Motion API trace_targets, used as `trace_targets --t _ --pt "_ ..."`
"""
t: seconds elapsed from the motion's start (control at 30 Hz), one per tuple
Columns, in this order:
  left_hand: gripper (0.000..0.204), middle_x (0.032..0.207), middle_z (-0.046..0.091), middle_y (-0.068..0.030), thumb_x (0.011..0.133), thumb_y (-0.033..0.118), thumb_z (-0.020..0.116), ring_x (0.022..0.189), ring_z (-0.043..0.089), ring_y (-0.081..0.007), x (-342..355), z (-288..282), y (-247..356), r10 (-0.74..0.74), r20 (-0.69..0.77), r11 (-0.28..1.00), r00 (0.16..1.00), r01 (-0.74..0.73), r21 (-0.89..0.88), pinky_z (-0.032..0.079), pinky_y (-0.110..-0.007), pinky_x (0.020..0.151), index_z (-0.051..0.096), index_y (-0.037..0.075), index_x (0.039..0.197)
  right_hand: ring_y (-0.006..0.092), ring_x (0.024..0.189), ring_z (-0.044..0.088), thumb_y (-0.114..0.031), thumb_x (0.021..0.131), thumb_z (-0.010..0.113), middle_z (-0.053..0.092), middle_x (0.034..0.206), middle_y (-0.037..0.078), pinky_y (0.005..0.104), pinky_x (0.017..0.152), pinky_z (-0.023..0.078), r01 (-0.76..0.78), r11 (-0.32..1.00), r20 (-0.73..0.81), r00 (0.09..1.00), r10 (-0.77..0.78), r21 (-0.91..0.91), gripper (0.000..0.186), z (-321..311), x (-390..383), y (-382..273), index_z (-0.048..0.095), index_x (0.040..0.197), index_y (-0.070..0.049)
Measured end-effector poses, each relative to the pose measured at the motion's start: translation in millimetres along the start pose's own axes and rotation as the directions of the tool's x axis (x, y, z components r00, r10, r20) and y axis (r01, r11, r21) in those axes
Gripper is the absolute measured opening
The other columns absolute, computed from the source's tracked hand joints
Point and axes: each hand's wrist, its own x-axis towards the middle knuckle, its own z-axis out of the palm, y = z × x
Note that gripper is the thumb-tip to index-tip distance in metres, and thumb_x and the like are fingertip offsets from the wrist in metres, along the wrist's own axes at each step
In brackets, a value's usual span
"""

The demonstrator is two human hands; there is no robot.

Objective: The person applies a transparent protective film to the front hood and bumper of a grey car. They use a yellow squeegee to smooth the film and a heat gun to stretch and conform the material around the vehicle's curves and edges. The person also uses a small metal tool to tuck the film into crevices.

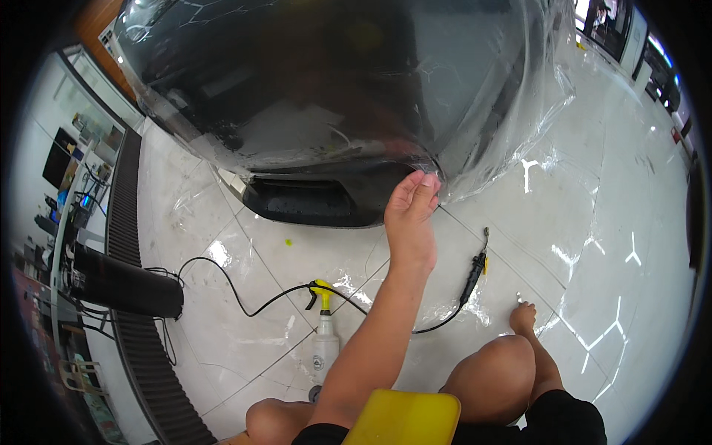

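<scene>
A dark car bumper [297, 199] fills the top of the view, with loose, wrinkled clear film [512, 111] draped over it. My left hand [412, 204] reaches up to the bumper's lower edge and pinches the film's edge between thumb and fingers. Low on the right, beside my knee, my right hand [523, 317] is closed. A small pale bit shows at its fingertips, too small to name. Close in front at the lower edge is a yellow flat plate [404, 419] with rounded corners; what holds it is hidden.
A spray bottle [325, 341] with a yellow head stands on the wet tiled floor [252, 297]. A black spray wand [472, 280] lies between my hands, its black hose [245, 311] running left to a black cylinder [130, 282]. A dark ribbed strip [130, 222] borders cluttered shelving.
</scene>
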Motion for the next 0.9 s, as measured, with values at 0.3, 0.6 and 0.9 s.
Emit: trace_targets --t 0.3,0.6,0.9 --pt "0.028 0.106 0.065 -0.0104 0.097 0.015 0.063 0.105 0.063 -0.0216 2 -17 10 0.036 -0.011 0.979 0.999 -0.038 -0.198 0.047 -0.033 0.096 0.058 -0.001 0.119 0.023 0.107 0.061 -0.025 0.095 0.061 0.067 0.108 0.011 0.0405 0.095 0.047 -0.214 -0.027 0.137 0.712 -0.688 0.976 0.04 -316 -23 -304 0.057 0.125 0.0" --pt "0.024 0.104 0.067 -0.0093 0.096 0.015 0.065 0.098 0.065 -0.0185 13 -11 0 0.242 0.0 0.962 0.97 -0.24 -0.131 0.05 -0.031 0.089 0.059 -0.001 0.113 0.0188 0.078 0.061 -0.016 0.092 0.062 0.063 0.087 0.005 0.0376 0.081 0.048 -0.528 -0.283 0.112 0.596 -0.795 0.801 0.006 -324 -3 -326 0.059 0.092 -0.011" --pt "0.025 0.099 0.065 -0.0107 0.095 0.019 0.066 0.099 0.065 -0.0281 -13 23 28 0.171 -0.217 0.944 0.961 -0.223 -0.245 0.052 -0.041 0.092 0.055 0.002 0.11 0.0411 0.119 0.057 -0.055 0.081 0.069 0.059 0.122 0.033 0.0459 0.098 0.047 0.075 0.938 0.454 0.86 -0.233 0.339 0.092 -129 124 -202 0.042 0.131 0.016"
